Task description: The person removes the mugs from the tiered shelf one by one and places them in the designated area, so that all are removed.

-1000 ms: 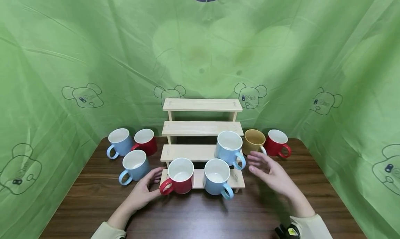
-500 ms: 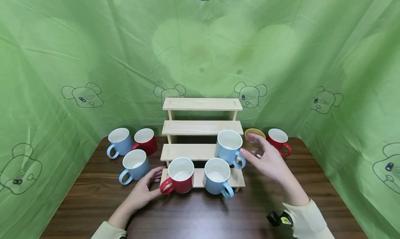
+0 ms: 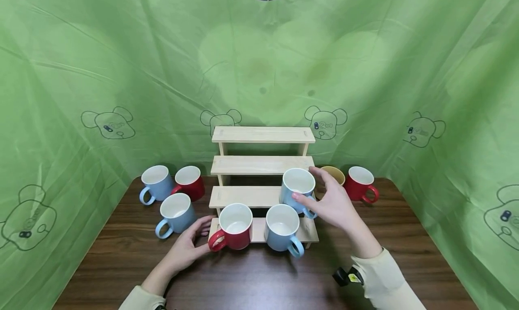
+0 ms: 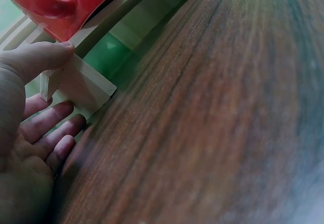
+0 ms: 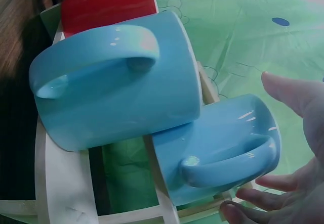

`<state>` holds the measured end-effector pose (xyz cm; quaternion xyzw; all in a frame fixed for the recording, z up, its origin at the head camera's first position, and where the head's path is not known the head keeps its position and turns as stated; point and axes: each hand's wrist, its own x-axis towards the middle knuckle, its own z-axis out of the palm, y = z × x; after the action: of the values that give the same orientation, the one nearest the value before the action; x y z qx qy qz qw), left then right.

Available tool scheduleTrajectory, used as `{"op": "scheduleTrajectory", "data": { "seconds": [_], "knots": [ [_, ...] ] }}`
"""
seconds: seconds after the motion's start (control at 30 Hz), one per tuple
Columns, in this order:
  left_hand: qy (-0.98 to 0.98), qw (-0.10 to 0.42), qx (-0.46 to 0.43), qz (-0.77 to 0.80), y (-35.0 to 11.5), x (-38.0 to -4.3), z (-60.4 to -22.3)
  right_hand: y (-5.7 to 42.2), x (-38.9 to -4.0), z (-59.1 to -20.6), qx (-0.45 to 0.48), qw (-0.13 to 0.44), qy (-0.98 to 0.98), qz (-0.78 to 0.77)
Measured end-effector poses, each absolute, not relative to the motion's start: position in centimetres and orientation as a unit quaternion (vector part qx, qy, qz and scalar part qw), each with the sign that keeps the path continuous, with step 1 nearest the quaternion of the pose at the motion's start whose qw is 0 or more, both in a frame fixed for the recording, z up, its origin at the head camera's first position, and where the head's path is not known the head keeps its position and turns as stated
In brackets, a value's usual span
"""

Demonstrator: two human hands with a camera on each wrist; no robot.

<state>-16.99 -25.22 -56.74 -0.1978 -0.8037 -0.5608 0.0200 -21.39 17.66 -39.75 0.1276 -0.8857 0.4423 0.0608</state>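
Observation:
A stepped wooden shelf (image 3: 243, 196) stands mid-table. My left hand (image 3: 187, 247) grips its lower left corner; in the left wrist view the thumb (image 4: 50, 57) presses the lowest step's edge while the fingers lie by the side panel. Close by on that step are a red mug (image 3: 238, 239) and a light blue mug (image 3: 279, 239), both white inside. One step up, at the right end, sits another light blue mug (image 3: 289, 198). My right hand (image 3: 334, 202) spreads around this mug's right side, thumb in front and fingers behind; the right wrist view shows a gap at the thumb.
Left of the shelf stand two light blue mugs, the nearer one (image 3: 177, 215) by my left hand, and a red mug (image 3: 192, 186). A yellow mug (image 3: 335, 174), partly hidden behind my right hand, and a red mug (image 3: 358, 186) stand right. Green cloth surrounds the table.
My right hand has moved left and forward, from beside the yellow mug to around the upper light blue mug. My left hand and the mugs have stayed put.

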Motion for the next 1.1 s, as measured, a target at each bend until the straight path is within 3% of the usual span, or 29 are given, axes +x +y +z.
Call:
{"op": "scheduleTrajectory", "data": {
  "seconds": [1.1],
  "knots": [
    [-0.814, 0.018, -0.191, -0.548, -25.4, -17.0, -56.8, 17.0, -22.9, -41.6, 0.159, 0.093, -0.868, 0.460]
  ]
}}
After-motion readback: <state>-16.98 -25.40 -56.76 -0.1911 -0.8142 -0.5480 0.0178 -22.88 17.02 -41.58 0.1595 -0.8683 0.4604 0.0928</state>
